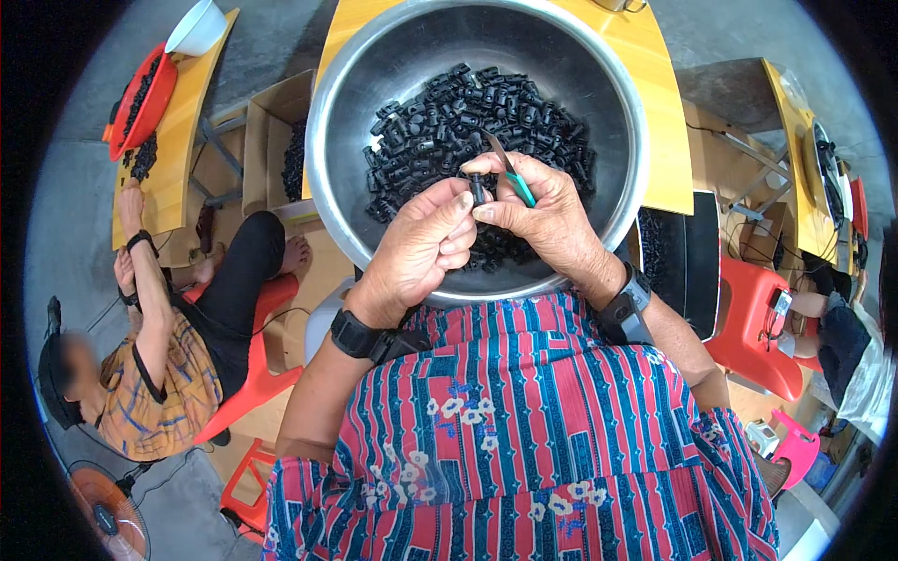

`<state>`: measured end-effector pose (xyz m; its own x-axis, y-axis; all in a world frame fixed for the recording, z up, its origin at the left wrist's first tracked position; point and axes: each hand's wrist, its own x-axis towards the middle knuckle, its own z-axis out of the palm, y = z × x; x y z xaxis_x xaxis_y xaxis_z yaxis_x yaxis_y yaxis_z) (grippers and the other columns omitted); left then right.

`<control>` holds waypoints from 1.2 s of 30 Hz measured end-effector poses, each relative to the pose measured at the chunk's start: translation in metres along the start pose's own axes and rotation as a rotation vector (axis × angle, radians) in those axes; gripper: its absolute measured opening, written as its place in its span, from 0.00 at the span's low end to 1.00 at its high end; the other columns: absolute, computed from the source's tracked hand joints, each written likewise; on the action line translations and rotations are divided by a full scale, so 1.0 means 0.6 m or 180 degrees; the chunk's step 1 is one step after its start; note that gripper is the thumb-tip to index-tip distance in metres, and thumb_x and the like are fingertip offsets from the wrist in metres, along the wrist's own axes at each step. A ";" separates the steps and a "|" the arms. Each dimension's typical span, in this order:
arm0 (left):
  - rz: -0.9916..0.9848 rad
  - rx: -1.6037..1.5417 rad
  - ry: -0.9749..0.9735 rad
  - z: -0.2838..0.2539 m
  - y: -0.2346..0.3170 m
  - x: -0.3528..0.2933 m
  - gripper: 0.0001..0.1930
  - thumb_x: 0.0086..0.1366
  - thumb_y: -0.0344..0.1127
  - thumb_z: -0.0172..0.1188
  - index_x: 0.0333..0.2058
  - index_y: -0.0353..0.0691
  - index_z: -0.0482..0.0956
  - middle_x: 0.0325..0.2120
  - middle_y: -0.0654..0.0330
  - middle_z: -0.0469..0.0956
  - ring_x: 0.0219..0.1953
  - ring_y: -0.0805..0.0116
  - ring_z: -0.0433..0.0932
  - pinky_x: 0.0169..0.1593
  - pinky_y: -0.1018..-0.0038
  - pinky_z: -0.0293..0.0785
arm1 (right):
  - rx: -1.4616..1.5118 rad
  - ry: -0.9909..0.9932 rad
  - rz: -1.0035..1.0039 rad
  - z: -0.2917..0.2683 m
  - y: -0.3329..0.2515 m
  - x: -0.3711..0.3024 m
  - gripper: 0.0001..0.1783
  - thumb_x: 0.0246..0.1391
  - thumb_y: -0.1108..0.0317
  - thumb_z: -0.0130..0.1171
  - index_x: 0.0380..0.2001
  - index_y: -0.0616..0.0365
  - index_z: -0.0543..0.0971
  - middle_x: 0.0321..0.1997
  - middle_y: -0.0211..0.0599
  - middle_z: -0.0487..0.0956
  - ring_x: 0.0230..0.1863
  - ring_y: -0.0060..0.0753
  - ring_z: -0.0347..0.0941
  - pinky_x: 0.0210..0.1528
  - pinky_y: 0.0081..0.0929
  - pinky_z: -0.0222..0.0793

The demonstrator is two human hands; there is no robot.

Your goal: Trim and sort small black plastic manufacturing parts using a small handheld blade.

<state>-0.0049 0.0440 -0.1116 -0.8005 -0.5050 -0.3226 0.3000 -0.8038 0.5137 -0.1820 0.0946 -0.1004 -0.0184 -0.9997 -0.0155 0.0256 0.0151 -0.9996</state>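
Over a large steel bowl, both of my hands meet at a small black cylindrical plastic part. My left hand pinches the part at its left side between thumb and fingertips. My right hand steadies the same part with thumb and forefinger, and also grips a small knife with a green handle. The knife's short blade points up and away to the left. Beneath my hands, a heap of similar black plastic parts lies in the bowl.
The bowl rests on a yellow wooden table. At left a person sits by another table with a red basin of black parts. A cardboard box stands between the tables. At right are a red stool and another seated person.
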 end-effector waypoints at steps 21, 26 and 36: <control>0.0401 0.0242 0.0118 0.005 -0.012 0.005 0.11 0.73 0.42 0.44 0.47 0.45 0.68 0.23 0.69 0.62 0.21 0.82 0.57 0.22 0.88 0.53 | -0.0772 0.0206 -0.0507 0.005 -0.005 -0.007 0.17 0.51 0.69 0.64 0.45 0.58 0.76 0.27 0.25 0.73 0.25 0.16 0.63 0.28 0.17 0.62; 0.0495 0.0050 0.0255 0.026 -0.006 0.005 0.09 0.73 0.42 0.44 0.37 0.46 0.67 0.22 0.69 0.60 0.21 0.82 0.57 0.23 0.86 0.55 | -0.1564 0.0171 -0.0836 0.000 -0.004 -0.008 0.12 0.61 0.61 0.51 0.33 0.59 0.71 0.28 0.48 0.72 0.30 0.51 0.72 0.31 0.37 0.66; 0.0439 0.0004 0.0180 0.018 -0.004 0.006 0.08 0.72 0.41 0.45 0.35 0.45 0.65 0.22 0.70 0.60 0.21 0.82 0.57 0.23 0.86 0.54 | -0.2261 0.0006 -0.0965 0.011 -0.012 -0.008 0.12 0.58 0.59 0.53 0.31 0.57 0.70 0.27 0.44 0.73 0.31 0.52 0.72 0.31 0.42 0.66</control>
<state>-0.0139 0.0477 -0.1055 -0.7213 -0.6277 -0.2930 0.4046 -0.7251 0.5573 -0.1754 0.0992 -0.0927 0.0761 -0.9620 0.2621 -0.6284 -0.2503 -0.7365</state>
